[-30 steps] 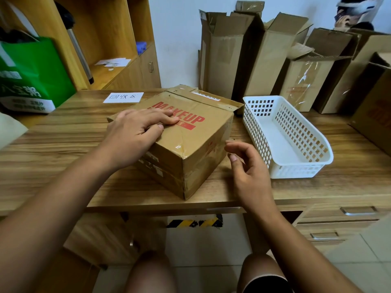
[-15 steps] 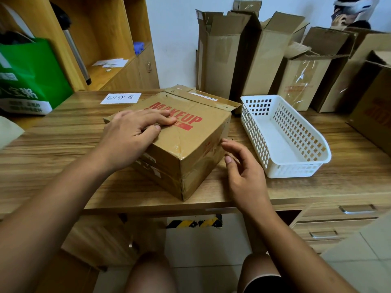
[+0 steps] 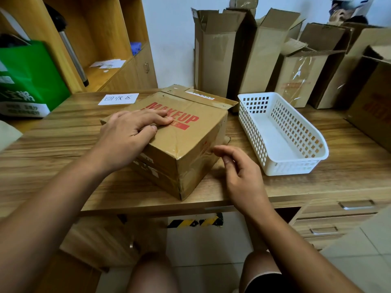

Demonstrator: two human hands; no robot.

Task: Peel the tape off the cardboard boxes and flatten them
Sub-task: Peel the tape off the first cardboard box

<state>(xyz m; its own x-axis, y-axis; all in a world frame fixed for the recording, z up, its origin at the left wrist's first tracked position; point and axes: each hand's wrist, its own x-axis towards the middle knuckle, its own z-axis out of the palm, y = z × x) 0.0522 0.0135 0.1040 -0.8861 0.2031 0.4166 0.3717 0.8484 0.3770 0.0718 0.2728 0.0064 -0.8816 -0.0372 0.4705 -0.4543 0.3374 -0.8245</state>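
The fingers (image 3: 157, 119) of the left hand (image 3: 129, 136) lie straight and close together, pressed flat on top of the box (image 3: 190, 151), over its red "MAKEUP" print. We see the right hand (image 3: 241, 172) beside the box's right face, fingers (image 3: 225, 149) loosely curled and slightly apart, holding nothing; we cannot tell whether the tips touch the cardboard. The box sits closed near the front edge of the desk (image 3: 53, 144), one corner toward us, with glossy tape (image 3: 187, 182) over its near edges. Just to its right stands a white basket (image 3: 324, 150). Opened boxes (image 3: 215, 60) stand along the wall behind, a paper label (image 3: 121, 98) lies behind the box on the left, and a green bag (image 3: 31, 70) stands at the far left.
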